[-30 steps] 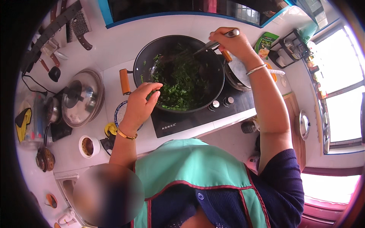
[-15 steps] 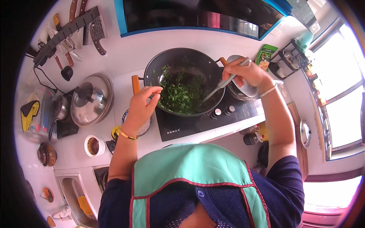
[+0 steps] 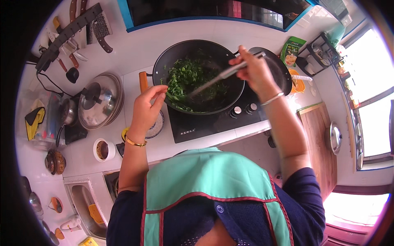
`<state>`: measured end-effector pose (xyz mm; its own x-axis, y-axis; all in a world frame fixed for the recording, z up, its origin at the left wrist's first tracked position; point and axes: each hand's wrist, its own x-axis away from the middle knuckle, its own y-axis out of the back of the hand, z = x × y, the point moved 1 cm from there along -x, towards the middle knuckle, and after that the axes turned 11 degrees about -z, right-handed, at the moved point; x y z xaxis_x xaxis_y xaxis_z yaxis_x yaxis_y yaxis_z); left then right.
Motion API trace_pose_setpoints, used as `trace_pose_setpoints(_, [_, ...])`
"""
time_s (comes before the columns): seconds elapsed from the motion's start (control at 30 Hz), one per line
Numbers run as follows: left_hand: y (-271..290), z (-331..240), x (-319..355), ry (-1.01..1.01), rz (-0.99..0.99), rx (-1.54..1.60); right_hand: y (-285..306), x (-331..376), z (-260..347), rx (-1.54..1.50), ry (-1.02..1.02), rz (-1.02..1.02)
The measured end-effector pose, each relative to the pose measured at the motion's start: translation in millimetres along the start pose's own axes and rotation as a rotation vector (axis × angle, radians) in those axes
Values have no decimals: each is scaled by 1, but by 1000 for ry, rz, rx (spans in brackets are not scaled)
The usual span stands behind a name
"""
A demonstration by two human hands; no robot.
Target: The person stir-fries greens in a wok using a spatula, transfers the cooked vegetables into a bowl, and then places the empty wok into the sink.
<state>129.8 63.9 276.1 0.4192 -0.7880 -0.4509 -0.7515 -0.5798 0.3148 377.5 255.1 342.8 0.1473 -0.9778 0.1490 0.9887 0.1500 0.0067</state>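
A deep black wok (image 3: 225,59) sits on the black glass stove (image 3: 184,130), holding chopped leafy greens (image 3: 184,78) heaped toward its left side. My right hand (image 3: 256,74) is closed round the grey handle of a long metal spatula (image 3: 213,82), which slants down to the left into the wok. The spatula's head is blurred among the greens. At the wok's near-left rim is my left hand (image 3: 145,108), thumb apart from the fingers and nothing seen between them. Its fingertips reach the rim; whether they touch it I cannot tell. The wok's wooden handle (image 3: 143,82) stands just beyond that hand.
Right of the wok lies a dark round pan (image 3: 277,67), with an orange basket (image 3: 298,82) beside it. A stack of metal lids (image 3: 102,110) and a white bowl (image 3: 104,150) of brown sauce are on the left counter. Knives hang from a wall rack (image 3: 65,37). A wooden board (image 3: 322,143) lies at right.
My right hand has swung the spatula's head leftward through the wok, and the greens have shifted up and left. My left hand has drawn slightly left. The whole view has shifted a little.
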Motion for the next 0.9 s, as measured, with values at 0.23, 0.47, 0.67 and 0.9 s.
trace_pose_setpoints(0.23, [1,2,-4,-22,4,0,33,-1,4,-79,201,-187])
trace_pose_setpoints(0.47, [-8,13,0,48,-14,77,20,28,20,496,329,86])
trace_pose_setpoints(0.67, [-8,13,-3,-5,-5,23,1,50,23,513,716,348])
trace_pose_setpoints(0.9, [-9,18,2,44,-24,23,22,31,2,738,1001,220])
